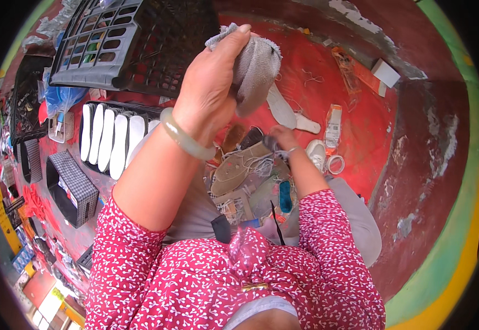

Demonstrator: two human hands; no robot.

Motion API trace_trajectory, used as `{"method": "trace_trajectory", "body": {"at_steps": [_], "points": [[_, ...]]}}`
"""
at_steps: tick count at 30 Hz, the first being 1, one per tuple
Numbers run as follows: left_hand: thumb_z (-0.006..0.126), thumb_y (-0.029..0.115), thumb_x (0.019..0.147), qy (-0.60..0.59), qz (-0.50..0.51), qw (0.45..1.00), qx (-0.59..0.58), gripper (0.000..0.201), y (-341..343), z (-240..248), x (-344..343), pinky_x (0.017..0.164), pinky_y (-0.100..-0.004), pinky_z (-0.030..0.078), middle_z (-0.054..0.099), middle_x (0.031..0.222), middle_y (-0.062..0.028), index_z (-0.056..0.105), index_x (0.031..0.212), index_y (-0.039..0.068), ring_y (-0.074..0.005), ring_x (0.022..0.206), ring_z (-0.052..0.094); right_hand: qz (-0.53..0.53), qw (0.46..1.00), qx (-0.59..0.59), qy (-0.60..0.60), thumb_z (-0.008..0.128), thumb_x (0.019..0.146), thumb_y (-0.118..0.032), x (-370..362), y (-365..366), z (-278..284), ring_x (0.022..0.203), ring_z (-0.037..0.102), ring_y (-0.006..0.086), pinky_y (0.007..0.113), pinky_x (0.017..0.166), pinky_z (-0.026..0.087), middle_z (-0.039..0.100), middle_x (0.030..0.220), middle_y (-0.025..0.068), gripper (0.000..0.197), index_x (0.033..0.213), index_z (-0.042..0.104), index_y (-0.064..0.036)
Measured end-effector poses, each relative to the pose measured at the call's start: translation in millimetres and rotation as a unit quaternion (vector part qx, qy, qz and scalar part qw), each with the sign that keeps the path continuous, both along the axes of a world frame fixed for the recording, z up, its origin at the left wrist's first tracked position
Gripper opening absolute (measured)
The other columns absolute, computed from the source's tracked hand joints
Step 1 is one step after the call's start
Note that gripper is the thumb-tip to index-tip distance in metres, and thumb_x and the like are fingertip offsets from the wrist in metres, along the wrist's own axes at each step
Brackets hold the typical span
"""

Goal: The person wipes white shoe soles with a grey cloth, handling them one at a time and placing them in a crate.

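My left hand (pixel 209 82) is raised high and closed round a bunched grey cloth (pixel 257 71). Lower and to the right, my right hand (pixel 284 138) is closed beside a small dark thing (pixel 272 144); what its fingers hold is too small to make out. Below that hand, a tan shoe-shaped piece (pixel 231 171) lies over my lap with tangled pale laces or threads (pixel 259 165) along its edge. Close by are a teal oblong thing (pixel 285 196) and a beige flat piece (pixel 234 206).
White insoles (pixel 107 137) stand in a black tray at left, below a large black crate (pixel 99 47). A checked box (pixel 71 187) sits further left. On the red floor (pixel 355 159) are grey-white insoles (pixel 281 107), a white shoe (pixel 316 154) and a tape roll (pixel 336 158).
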State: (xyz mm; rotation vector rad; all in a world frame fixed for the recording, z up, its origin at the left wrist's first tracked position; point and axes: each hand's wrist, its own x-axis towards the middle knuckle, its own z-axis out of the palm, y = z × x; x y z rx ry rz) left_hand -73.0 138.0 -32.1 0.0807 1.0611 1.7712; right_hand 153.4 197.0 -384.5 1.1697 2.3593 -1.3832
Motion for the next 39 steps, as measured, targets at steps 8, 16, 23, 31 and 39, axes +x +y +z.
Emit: {"method": "trace_trajectory", "body": {"at_steps": [8,16,23,31,39], "points": [[0.052,0.024,0.092,0.018,-0.033,0.999,0.005,0.025,-3.3,6.5,-2.6,0.075,-0.03,0.05,0.065,0.092,-0.0064,0.062,0.1,0.002,-0.0162,0.083,0.062,0.21,0.958,0.097,-0.166,0.048,0.084,-0.015,-76.9,-60.1,0.0,0.11,0.054,0.028,0.038,0.09,0.046,0.058,0.115,0.0121,0.029,0.11,0.062,-0.0123],[0.053,0.023,0.091,0.019,-0.026,0.999,0.007,0.021,-4.7,1.9,-1.4,0.069,-0.0291,0.05,0.065,0.087,-0.0043,0.062,0.096,0.005,-0.0145,0.077,0.062,0.365,0.906,0.214,-0.018,0.05,0.076,-0.006,8.2,-20.4,39.5,0.097,0.058,0.0289,0.04,0.075,0.05,0.059,0.103,0.0119,0.034,0.109,0.057,-0.0126],[0.057,0.023,0.089,0.006,-0.026,0.998,0.054,0.017,4.0,-2.0,11.0,0.066,-0.0304,0.05,0.065,0.083,-0.0039,0.06,0.092,0.007,-0.0154,0.073,0.062,0.317,0.843,0.427,0.08,0.058,0.068,-0.01,35.7,32.2,161.0,0.083,0.057,0.021,0.033,0.06,0.048,0.053,0.091,0.0042,0.016,0.083,0.054,-0.0118],[0.063,0.017,0.08,-0.038,-0.033,0.998,0.027,0.009,11.7,6.8,9.6,0.064,-0.032,0.05,0.063,0.077,-0.0041,0.06,0.081,0.008,-0.0174,0.069,0.062,0.147,0.756,0.619,0.155,0.058,0.07,-0.006,43.9,55.4,287.6,0.073,0.058,0.0201,0.031,0.056,0.048,0.062,0.096,0.0008,0.019,0.088,0.057,-0.0124],[0.062,0.017,0.082,-0.008,0.026,0.998,0.054,0.01,5.0,1.6,-2.8,0.066,-0.0326,0.051,0.064,0.078,-0.0024,0.063,0.087,0.008,-0.0167,0.071,0.062,0.053,0.951,0.302,0.033,0.06,0.076,-0.009,59.9,46.0,238.6,0.076,0.059,0.0312,0.04,0.067,0.047,0.062,0.081,0.0114,0.017,0.093,0.062,-0.0128]]}}
